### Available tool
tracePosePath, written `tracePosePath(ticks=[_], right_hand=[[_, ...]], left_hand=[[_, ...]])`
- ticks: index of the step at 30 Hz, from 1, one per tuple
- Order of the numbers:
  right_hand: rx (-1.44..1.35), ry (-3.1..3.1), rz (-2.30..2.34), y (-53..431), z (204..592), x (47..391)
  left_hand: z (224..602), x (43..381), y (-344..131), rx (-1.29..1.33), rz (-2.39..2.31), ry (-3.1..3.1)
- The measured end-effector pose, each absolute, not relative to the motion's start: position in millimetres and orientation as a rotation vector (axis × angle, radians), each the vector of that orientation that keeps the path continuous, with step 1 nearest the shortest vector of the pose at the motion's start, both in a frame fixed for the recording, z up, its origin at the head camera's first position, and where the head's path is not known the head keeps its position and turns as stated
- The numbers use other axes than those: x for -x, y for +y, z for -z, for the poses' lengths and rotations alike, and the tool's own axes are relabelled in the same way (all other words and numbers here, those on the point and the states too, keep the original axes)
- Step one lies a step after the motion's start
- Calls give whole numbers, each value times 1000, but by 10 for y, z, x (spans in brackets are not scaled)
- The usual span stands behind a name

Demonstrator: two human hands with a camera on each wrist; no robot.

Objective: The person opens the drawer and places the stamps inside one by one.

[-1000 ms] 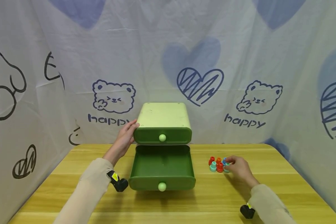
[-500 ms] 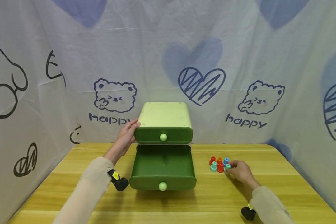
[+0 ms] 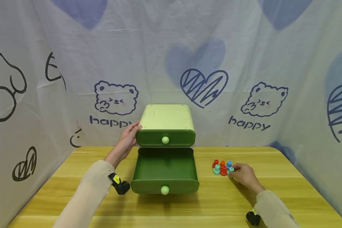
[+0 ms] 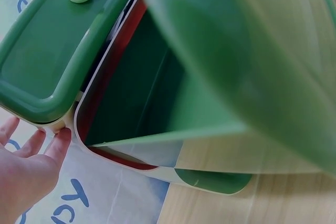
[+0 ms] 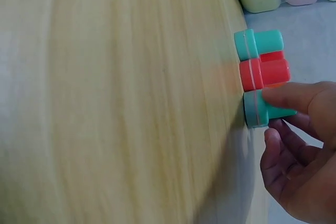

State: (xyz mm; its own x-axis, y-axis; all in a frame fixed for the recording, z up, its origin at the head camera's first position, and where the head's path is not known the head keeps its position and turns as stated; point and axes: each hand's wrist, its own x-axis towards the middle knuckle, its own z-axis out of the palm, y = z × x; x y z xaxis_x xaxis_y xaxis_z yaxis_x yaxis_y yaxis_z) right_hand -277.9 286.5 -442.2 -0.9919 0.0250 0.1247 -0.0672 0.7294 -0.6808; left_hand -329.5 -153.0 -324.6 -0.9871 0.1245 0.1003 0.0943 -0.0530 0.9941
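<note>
A two-drawer cabinet with a cream top [image 3: 166,116] stands on the table. Its upper drawer [image 3: 178,138] is closed; the lower drawer [image 3: 182,186] is pulled out and bare inside. My left hand [image 3: 128,136] rests against the cabinet's left side, fingertips [image 4: 59,142] just under the upper drawer's edge in the left wrist view. To the right stand several small stamp-shaped plastic pieces in two rows: red, orange, blue and teal. My right hand [image 3: 245,175] pinches the nearest-right teal stamp-shaped piece [image 5: 254,108] between thumb and fingers, its wide base at the tabletop.
Beside the pinched piece stand a red piece [image 5: 265,73] and another teal piece [image 5: 260,44]. Around the wooden table [image 3: 216,205] hangs a printed white curtain [image 3: 159,63]. The pulled-out drawer juts toward me between both arms.
My right hand has come slightly down and nearer from over the blue and teal pieces, its fingers now round the near teal one. The left hand keeps its place on the cabinet.
</note>
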Motion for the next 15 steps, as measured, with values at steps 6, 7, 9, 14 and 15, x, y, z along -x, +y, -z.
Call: tracePosePath(ticks=[6,7,9,14,15], right_hand=[[-70,-2822,-1105,2868,4378,2751],[-72,-2822,-1110,2869,4364,2748],[-80,-2818,-1110,2867,4328,2739],[-101,-2818,-1083,2846,4220,2712],[-110,-2819,-1078,2841,4198,2706]], left_hand=[[3242,3292,-1537,-255,-2243,2149],[3239,3291,-1536,-255,-2241,2151],[3235,3291,-1536,-256,-2240,2150],[3235,3292,-1537,-254,-2252,2134],[3236,3294,-1537,-254,-2255,2130]])
